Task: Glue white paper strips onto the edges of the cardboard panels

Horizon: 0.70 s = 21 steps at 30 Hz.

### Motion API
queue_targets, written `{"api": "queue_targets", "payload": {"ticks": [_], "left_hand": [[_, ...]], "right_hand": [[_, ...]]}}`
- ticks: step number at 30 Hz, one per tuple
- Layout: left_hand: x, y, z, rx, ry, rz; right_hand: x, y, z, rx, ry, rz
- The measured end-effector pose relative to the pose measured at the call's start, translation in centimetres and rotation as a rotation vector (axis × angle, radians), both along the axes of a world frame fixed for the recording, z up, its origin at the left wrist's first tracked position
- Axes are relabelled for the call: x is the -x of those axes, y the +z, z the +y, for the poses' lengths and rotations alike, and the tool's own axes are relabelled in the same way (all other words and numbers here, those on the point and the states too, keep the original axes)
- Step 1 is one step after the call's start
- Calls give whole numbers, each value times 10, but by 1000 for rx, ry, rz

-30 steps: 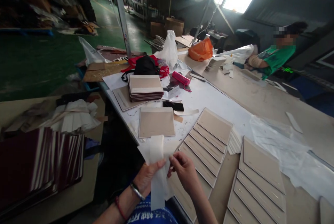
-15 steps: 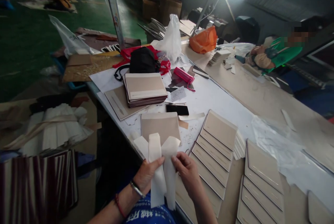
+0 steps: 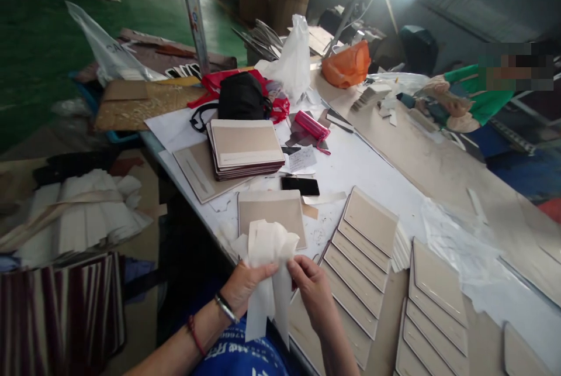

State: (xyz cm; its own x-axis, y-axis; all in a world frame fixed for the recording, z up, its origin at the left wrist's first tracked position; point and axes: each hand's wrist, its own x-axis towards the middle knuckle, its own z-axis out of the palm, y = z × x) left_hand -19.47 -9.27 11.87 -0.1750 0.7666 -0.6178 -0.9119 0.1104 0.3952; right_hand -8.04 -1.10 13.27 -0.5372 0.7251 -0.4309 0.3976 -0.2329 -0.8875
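My left hand point(image 3: 245, 287) and my right hand point(image 3: 312, 289) both pinch a bundle of white paper strips point(image 3: 267, 271) held upright over the table's near edge. The strips fan out at the top and hang down below my fingers. Just beyond them a single beige card point(image 3: 272, 214) lies flat on the white table top point(image 3: 350, 165). To the right of my right hand lies an overlapping row of beige cards point(image 3: 362, 247).
A stack of beige cards point(image 3: 245, 147), a black phone point(image 3: 300, 185), a pink case point(image 3: 312, 126) and a black bag point(image 3: 241, 98) lie farther back. A second row of cards point(image 3: 438, 300) is at right. A person in green point(image 3: 477, 101) works across the table. White scraps point(image 3: 83, 218) pile up at left.
The spread strips have been gathered closer together between my hands. The view has tilted down slightly.
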Motion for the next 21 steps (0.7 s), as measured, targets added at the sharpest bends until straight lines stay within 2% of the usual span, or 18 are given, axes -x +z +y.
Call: {"api": "queue_targets", "payload": {"ticks": [4,8,11,18,21], "left_hand": [[-3,-6,-5,-21,37,34],[-5,-2,-9,-49,8,16],[-6,-1,-11,-29,-5,-12],[-8,-11,-16,-43,16,-98],[-8,-9,-16,-81,18,-92]], "right_hand": [[0,6,2,-24,60,17],[3,10,-1,-124,78,4],[2,9,-3,-191,87,-5],[-1,1,-5,-292,87,-4],[1,-1,-5,-318,85,-16]]}}
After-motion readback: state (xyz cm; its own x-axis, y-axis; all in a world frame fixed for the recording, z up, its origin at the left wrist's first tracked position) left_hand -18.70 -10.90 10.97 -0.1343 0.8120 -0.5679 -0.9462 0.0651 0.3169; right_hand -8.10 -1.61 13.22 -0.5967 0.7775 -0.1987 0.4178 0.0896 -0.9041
